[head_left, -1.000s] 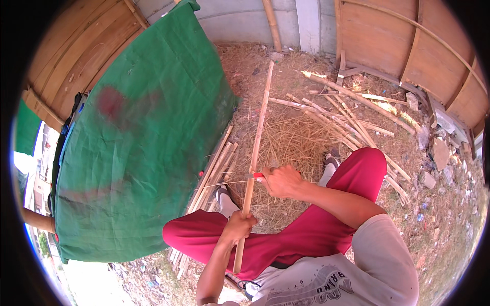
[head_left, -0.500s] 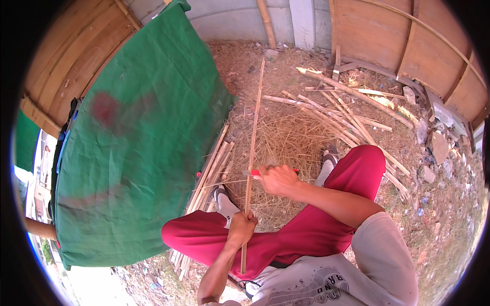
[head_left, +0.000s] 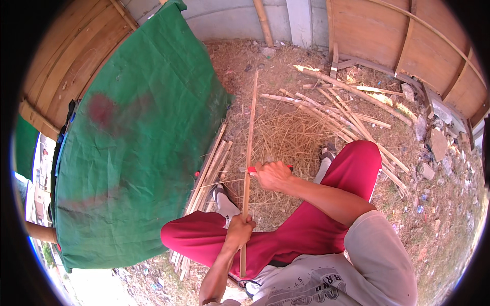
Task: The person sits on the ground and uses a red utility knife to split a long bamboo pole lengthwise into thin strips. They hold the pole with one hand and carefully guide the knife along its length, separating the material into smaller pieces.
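Note:
A long, narrow bamboo strip (head_left: 250, 127) runs away from me, from my lap out over the ground. My left hand (head_left: 239, 232) is wrapped round its near part, with the end poking out below the fist. Farther up, my right hand (head_left: 273, 176) grips a red-handled knife (head_left: 251, 170) whose small blade lies across the strip. Part of the handle is hidden by my fingers. A thin sliver (head_left: 229, 181) sticks out leftward from where the blade meets the strip.
Bamboo shavings (head_left: 291, 135) cover the ground between my feet. Cut strips (head_left: 208, 176) lie beside a green tarp (head_left: 138, 158) at left. Bamboo poles (head_left: 365, 97) lie crossed at far right, near rubble (head_left: 438, 145) and a wooden panel wall (head_left: 377, 38).
The bamboo strip has slid a little toward me, its far tip now lower in view. Both hands keep their grips, and the knife stays against the strip.

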Tool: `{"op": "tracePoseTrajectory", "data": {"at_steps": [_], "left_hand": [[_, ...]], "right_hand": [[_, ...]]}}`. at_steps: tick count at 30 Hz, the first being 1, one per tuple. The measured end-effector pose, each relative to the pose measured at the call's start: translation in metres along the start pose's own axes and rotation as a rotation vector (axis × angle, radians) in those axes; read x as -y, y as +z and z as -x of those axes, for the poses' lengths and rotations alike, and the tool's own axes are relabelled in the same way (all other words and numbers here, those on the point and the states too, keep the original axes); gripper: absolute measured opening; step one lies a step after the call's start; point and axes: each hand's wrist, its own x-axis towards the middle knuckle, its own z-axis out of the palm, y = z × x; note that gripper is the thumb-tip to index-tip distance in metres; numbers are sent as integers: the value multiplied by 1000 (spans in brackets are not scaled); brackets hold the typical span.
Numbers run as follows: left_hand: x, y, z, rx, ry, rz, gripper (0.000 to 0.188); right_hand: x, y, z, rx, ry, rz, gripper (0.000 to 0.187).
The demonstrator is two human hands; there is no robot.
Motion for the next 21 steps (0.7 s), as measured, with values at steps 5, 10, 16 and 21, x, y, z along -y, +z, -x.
{"op": "tracePoseTrajectory", "data": {"at_steps": [5,10,16,21], "left_hand": [[16,5,19,28,18,-147,15],[16,-16,48,19,4,-262,15],[15,-26,78,190,-151,-241,19],[27,-43,111,205,-170,-288,17]], "right_hand": [[-35,19,-14,-163,109,60,27],[-41,-36,-18,-78,194,67,34],[-88,-4,-24,-239,252,119,38],[-85,-18,-25,-104,341,144,34]]}}
